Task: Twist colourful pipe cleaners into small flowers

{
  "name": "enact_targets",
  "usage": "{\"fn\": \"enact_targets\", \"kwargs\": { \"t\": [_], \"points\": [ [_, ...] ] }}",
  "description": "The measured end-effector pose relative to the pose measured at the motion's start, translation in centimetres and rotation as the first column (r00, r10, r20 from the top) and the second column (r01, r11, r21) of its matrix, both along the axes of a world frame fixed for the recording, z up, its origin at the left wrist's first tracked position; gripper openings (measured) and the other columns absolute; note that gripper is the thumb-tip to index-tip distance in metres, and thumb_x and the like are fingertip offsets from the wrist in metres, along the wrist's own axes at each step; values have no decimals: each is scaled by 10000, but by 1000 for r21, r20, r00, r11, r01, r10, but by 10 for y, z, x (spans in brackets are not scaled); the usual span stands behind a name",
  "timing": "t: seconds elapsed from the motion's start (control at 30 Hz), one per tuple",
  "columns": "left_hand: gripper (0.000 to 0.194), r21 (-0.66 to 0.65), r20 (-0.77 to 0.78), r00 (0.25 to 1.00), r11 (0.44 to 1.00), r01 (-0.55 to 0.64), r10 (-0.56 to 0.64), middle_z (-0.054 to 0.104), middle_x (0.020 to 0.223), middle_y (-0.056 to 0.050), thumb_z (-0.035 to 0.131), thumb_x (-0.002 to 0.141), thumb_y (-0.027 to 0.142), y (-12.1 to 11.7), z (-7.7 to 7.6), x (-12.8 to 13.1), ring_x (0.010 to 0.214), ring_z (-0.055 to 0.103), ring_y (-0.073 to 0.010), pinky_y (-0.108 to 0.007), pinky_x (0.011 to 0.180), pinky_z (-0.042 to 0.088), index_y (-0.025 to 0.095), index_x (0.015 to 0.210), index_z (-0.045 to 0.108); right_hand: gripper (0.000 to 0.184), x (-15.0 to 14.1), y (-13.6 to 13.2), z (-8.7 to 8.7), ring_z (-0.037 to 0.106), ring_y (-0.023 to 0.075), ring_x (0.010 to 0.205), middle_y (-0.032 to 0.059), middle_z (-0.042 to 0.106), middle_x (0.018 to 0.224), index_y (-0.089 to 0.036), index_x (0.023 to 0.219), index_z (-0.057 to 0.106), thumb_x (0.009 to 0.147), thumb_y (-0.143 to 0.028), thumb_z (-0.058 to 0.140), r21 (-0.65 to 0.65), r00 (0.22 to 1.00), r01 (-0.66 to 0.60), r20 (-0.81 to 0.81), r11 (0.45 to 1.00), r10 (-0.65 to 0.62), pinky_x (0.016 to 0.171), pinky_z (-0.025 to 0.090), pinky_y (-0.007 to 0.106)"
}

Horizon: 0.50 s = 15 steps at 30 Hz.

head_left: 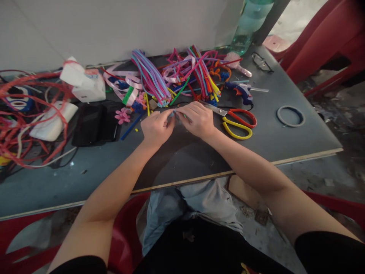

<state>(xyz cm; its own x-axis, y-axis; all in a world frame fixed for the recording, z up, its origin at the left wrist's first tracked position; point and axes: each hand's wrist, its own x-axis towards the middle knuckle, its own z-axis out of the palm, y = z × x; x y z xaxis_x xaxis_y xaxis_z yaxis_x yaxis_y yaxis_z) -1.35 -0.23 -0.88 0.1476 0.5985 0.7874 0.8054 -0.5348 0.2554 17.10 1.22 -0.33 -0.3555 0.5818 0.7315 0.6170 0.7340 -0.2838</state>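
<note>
My left hand [156, 127] and my right hand [200, 118] meet above the dark table, fingertips pinched together. Between them is a small light-blue piece [172, 113], which looks like a bent pipe cleaner; the fingers cover most of it. Just beyond lies a bundle of pink, purple and blue pipe cleaners [151, 76], with a second multicoloured bundle [203, 74] to its right. Scissors [238, 123] with red and yellow handles rest beside my right hand. A pink pipe-cleaner flower [123, 116] and a blue pipe cleaner [132, 126] lie left of my left hand.
Two black phones [95, 123], a white box [88, 85] and tangled red ribbon [42, 82] occupy the left. To the right are a blue glue gun [241, 91], a hairbrush [238, 65] and a grey ring [291, 116]. A green bottle [249, 26] stands at the back.
</note>
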Motion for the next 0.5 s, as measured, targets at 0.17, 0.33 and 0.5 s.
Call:
{"fn": "enact_targets", "kwargs": {
  "t": [0.17, 0.33, 0.5],
  "points": [
    [273, -31, -28, 999, 999, 31, -31, 560, 531, -15, 555, 965, 377, 4, -2, -3, 597, 567, -184, -310, 586, 403, 233, 970, 787, 352, -1, -1, -1, 698, 196, 924, 83, 779, 957, -197, 1057, 765, 1069, -351, 448, 0, 1000, 2, 11, 1000, -2, 813, 539, 327],
    [277, -15, -73, 996, 998, 57, -58, 553, 528, -20, 539, 951, 343, 5, -1, -4, 599, 578, -191, -320, 580, 392, 224, 956, 789, 358, -1, -2, -2, 703, 191, 929, 83, 775, 968, -184, 1058, 760, 1075, -313, 427, 44, 999, 19, 36, 999, -20, 799, 534, 317],
    [287, -118, -41, 991, 986, 119, -124, 556, 557, -20, 541, 951, 371, 6, -4, -6, 602, 564, -189, -328, 605, 394, 218, 984, 782, 361, 2, -1, -1, 685, 194, 900, 85, 762, 935, -188, 1020, 759, 1073, -310, 423, 50, 1000, -1, 29, 999, -1, 795, 523, 330]
  ]
}}
